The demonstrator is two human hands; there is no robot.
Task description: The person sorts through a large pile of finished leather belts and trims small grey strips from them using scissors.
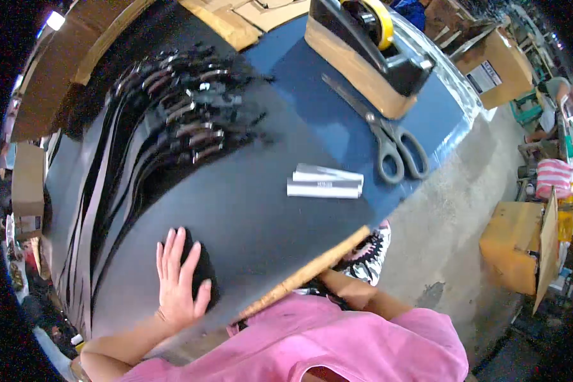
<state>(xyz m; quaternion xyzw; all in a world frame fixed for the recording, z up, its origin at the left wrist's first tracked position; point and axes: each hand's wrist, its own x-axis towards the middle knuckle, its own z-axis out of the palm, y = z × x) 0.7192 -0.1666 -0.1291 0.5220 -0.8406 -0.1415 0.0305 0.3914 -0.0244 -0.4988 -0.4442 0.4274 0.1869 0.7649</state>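
Note:
My left hand (179, 280) lies flat, palm down, on the dark table top (235, 210), its fingers stretched out and holding nothing. To its left and above it runs a bundle of black belts (111, 172), their metal buckles (194, 118) heaped toward the far side. My right forearm (363, 294) reaches below the table's front edge, and the hand itself is hidden there. A few white paper label strips (325, 184) lie on the table between my left hand and a pair of black-handled scissors (388, 140).
A tape dispenser (369, 57) with a yellow-cored roll stands beyond the scissors. Cardboard (223, 22) lies along the far side. Cardboard boxes (509, 245) sit on the floor at right. Another person (554, 102) is at the far right.

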